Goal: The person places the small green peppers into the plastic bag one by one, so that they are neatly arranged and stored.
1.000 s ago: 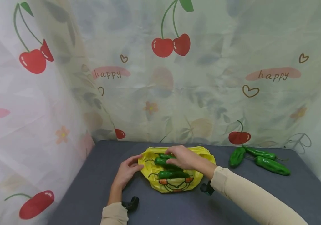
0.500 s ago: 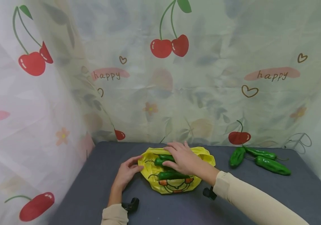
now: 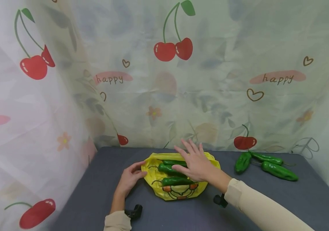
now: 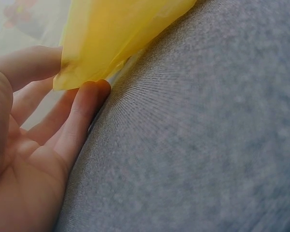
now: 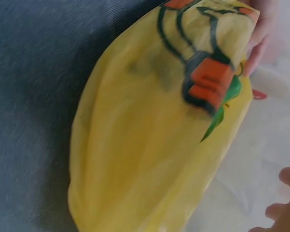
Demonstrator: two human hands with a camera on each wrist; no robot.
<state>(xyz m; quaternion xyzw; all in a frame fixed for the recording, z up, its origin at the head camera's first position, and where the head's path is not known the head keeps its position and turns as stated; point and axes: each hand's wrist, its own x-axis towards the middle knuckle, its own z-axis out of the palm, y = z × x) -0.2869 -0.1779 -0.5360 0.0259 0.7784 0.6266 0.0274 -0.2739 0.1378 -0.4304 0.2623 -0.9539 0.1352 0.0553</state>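
Observation:
A yellow plastic bag [image 3: 159, 192] with an orange and black print lies with its mouth spread wide in the head view. Inside it, long green peppers [image 3: 177, 181] rest side by side, three of them showing, stems pointing left. My left hand [image 3: 130, 179] holds the bag's left edge, thumb and fingers at the yellow film [image 4: 111, 43] in the left wrist view. Over the bag's right half, my right hand [image 3: 197, 164] hovers with fingers spread and nothing in it, partly covering the peppers. The right wrist view shows the bag's printed side [image 5: 135, 130] and a few fingertips.
Three more green peppers [image 3: 280, 171] lie in a cluster on the dark grey table [image 3: 170, 218] at the right rear. A printed curtain [image 3: 210, 96] with cherries hangs behind and beside the table. Each wrist wears a small black camera [image 3: 135, 211].
My right hand has lifted from the peppers in the bag, spread its fingers and shifted slightly right. The left hand stays at the bag's edge.

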